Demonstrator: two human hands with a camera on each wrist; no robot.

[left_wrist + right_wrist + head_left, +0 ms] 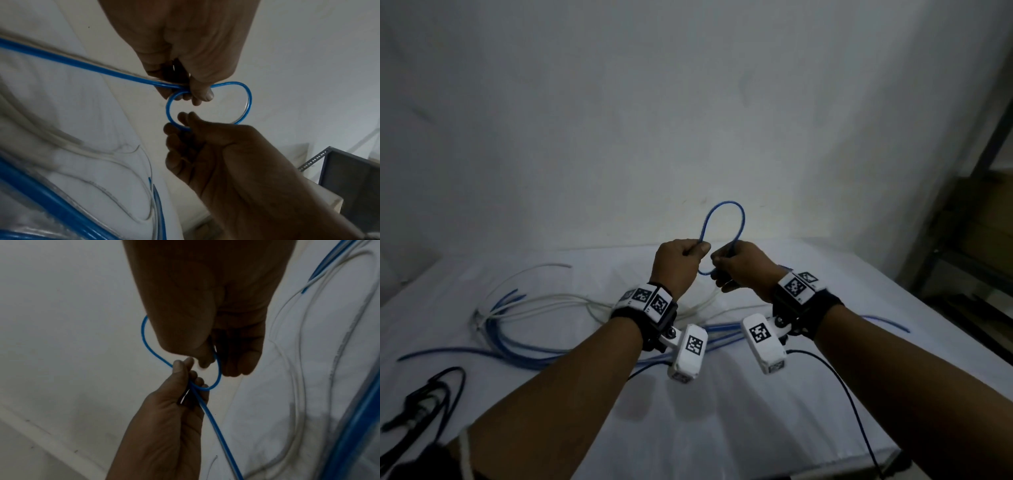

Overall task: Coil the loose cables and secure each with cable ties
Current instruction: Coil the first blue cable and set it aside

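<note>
A thin blue cable (pixel 723 219) stands bent into a small upright loop above both hands, over the far part of the table. My left hand (pixel 697 248) pinches the left foot of the loop. My right hand (pixel 726 257) grips the right foot, a short way from the left hand. In the left wrist view my left hand (pixel 193 95) holds two crossing strands of the blue cable (pixel 248 100), and my right hand (pixel 185 123) pinches the loop's lower arc. In the right wrist view the blue cable (pixel 144 334) runs from my right hand (pixel 209 363) to my left hand (pixel 185 374).
A loose tangle of blue and white cables (pixel 524 318) sprawls on the white-covered table (pixel 756 428) to the left and under my wrists. A black cable bundle (pixel 424 401) lies at the front left. A metal shelf (pixel 979 205) stands at the right, a pale wall behind.
</note>
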